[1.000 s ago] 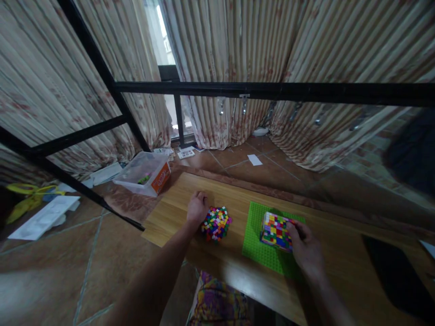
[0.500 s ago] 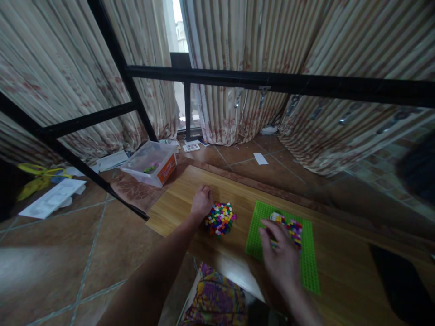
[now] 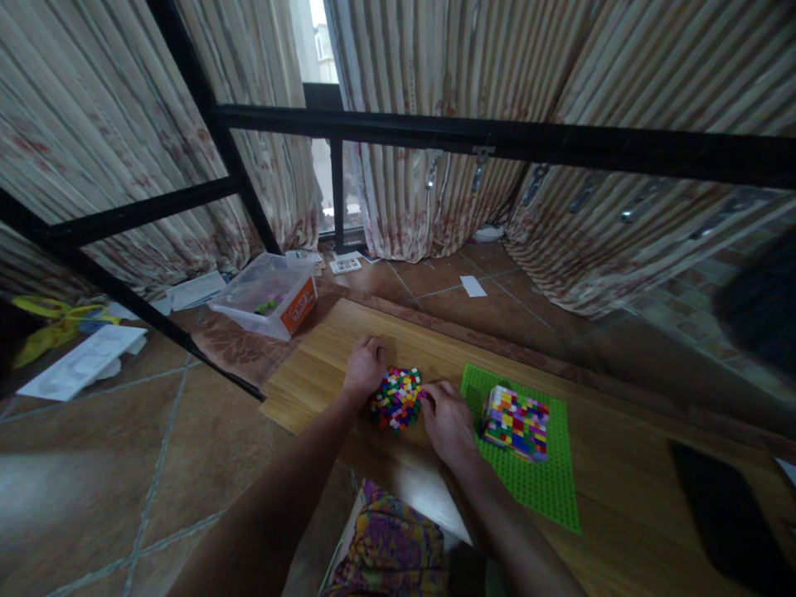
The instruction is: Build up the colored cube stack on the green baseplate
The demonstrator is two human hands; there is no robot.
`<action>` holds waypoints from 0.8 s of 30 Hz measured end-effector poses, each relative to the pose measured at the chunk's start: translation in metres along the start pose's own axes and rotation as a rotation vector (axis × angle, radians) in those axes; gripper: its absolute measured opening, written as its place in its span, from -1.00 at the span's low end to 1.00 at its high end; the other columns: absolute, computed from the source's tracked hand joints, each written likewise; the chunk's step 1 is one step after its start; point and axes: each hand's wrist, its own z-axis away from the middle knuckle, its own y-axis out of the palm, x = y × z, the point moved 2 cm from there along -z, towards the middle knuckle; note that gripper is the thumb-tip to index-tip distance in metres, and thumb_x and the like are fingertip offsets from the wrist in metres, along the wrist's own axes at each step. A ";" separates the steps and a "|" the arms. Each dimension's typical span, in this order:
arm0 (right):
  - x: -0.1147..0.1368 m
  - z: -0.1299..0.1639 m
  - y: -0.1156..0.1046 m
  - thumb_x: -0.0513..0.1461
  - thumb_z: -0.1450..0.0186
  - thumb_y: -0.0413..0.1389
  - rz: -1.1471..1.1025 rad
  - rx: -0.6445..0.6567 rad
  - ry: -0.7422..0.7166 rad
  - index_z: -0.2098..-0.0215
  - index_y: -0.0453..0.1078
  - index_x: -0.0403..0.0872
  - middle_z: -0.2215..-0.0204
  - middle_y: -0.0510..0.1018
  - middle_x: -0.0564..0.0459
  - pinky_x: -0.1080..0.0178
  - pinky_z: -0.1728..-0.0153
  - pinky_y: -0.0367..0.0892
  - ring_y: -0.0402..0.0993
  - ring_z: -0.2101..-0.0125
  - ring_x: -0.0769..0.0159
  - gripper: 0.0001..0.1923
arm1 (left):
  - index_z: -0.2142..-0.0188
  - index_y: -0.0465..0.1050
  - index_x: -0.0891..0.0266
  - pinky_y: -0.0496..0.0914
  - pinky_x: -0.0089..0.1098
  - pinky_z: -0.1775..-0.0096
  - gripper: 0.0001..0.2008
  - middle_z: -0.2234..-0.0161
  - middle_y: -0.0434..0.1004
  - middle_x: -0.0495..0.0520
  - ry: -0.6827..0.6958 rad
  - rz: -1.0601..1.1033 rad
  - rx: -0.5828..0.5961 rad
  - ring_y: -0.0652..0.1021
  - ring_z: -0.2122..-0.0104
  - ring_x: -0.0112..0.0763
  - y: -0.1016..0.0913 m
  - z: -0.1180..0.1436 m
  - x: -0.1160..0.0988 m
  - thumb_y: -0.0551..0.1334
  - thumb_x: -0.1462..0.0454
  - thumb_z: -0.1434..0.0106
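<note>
A loose pile of small coloured toy bricks [image 3: 398, 400] lies on the wooden table. My left hand [image 3: 366, 365] rests at the pile's left edge with its fingers curled; what they hold, if anything, is hidden. At the right edge of the pile my right hand [image 3: 448, 421] has its thumb and fingertips pinched on a small pink brick [image 3: 422, 395]. To the right lies a green studded baseplate [image 3: 553, 497]. On it stands a block built of many coloured bricks [image 3: 517, 421], several layers high, with a whitish left side.
The wooden table [image 3: 317, 365] runs left to right, with a dark flat object [image 3: 721, 506] on its right end. Behind its left end sits a clear plastic bin [image 3: 261, 294] on the floor. A black metal frame [image 3: 398, 128] crosses before the curtains.
My right hand has moved left from above the baseplate to the brick pile, uncovering the built block. My left hand stays beside the pile. The view has shifted slightly.
</note>
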 end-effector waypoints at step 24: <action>-0.003 0.070 -0.077 -0.24 -0.36 0.00 -0.402 -0.308 0.180 0.20 0.51 0.02 0.25 0.57 0.01 0.24 0.17 0.39 0.51 0.22 0.29 -0.77 | 0.34 0.45 0.20 0.42 -0.30 0.16 -0.82 0.25 0.51 0.15 0.056 -0.065 -0.034 0.52 0.21 -0.24 0.000 -0.007 0.007 0.07 0.31 -0.21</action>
